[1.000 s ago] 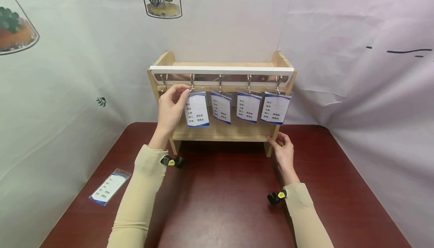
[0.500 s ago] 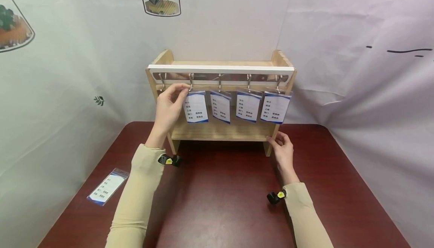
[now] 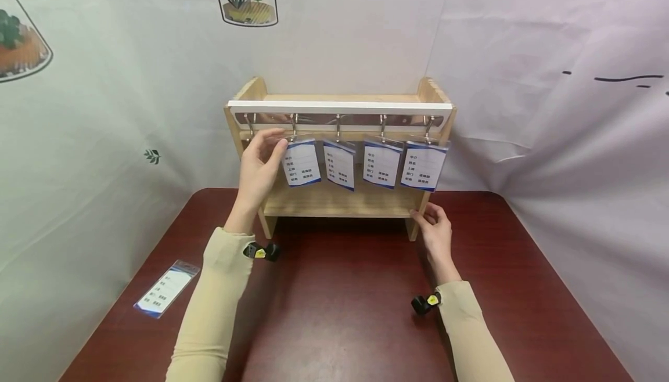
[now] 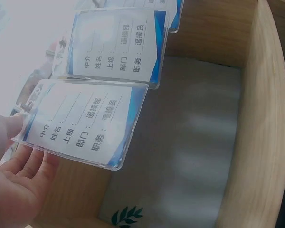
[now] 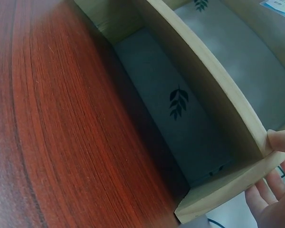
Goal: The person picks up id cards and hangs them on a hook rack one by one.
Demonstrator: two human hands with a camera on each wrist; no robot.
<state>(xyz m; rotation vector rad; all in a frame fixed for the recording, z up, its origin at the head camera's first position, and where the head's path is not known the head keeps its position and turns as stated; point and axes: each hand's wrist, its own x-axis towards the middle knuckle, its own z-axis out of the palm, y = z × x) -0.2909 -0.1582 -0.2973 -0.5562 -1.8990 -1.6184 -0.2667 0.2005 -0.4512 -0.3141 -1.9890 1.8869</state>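
My left hand [image 3: 259, 164] pinches the top corner of an ID badge [image 3: 302, 164] in a clear sleeve, at the second hook [image 3: 294, 121] from the left. In the left wrist view the thumb [image 4: 9, 126] lies on the badge's slotted end, with fingers behind it. More badges with blue corners hang from the hooks to its right, among them a badge [image 3: 383, 164] on the fourth hook. My right hand [image 3: 436, 234] grips the lower right side of the wooden rack [image 3: 345, 205]. In the right wrist view its thumb [image 5: 281, 141] rests where shelf and side panel meet.
Another sleeved badge [image 3: 166, 289] lies flat on the dark red table [image 3: 334, 312], left of the left forearm. The leftmost hook [image 3: 251, 123] bears no badge. A white cloth [image 3: 345, 39] with printed plants hangs behind the rack.
The lower edge of the badge in my left hand has risen a little, and that hand has shifted slightly left. My right hand keeps its hold on the rack.
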